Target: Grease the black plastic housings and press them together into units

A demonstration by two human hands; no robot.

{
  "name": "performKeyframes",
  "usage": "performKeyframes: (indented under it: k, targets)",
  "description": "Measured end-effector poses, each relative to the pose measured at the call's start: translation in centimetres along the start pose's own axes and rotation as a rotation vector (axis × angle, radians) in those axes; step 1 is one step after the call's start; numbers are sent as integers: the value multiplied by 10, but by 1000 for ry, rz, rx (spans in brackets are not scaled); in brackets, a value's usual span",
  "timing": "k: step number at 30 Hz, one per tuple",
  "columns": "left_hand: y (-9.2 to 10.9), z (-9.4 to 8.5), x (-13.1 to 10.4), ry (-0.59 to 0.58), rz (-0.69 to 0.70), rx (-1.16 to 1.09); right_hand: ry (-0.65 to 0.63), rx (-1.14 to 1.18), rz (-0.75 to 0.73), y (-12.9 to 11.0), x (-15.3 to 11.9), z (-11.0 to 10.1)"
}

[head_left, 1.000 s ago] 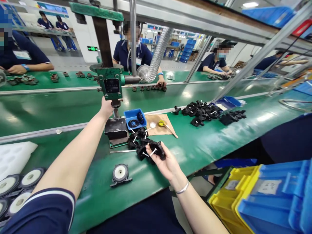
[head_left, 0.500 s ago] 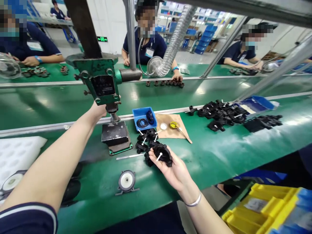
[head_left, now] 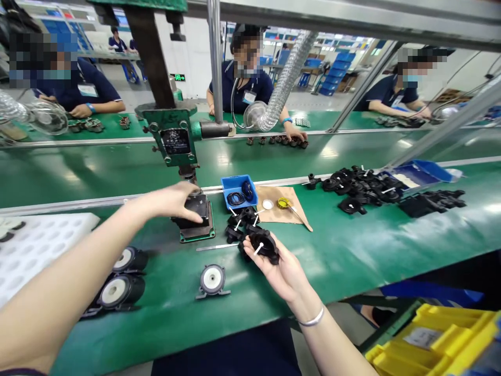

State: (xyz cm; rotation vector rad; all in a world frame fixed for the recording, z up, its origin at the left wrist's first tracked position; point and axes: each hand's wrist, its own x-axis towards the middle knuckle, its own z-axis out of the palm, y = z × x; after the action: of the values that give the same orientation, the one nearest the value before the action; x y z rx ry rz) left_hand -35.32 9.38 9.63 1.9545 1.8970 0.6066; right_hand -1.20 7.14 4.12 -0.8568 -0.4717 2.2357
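While a black plastic housing [head_left: 264, 245] with a white pin is clasped in the right hand [head_left: 282, 269] above the green worktop [head_left: 352, 250], the left hand [head_left: 172, 201] is laid, fingers spread, on the press's dark block [head_left: 194, 210]; more housings [head_left: 242, 219] are heaped just beyond the right grip.

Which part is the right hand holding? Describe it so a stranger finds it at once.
Start at the green press, then drop to the black parts on the belt before it. The black round part lies in the right hand, lifted off the pile.
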Motion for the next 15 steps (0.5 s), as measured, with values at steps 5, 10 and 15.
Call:
performKeyframes:
  k: [5, 10, 15]
  targets:
    - [17, 29, -14, -128, 41, 328, -63, -17, -16, 4, -2, 3]
    - [20, 26, -10, -153, 17, 372, -67, -11, -30, 5, -8, -1]
    - [22, 28, -10, -149, 17, 393, -71, 22, -53, 4, -10, -7]
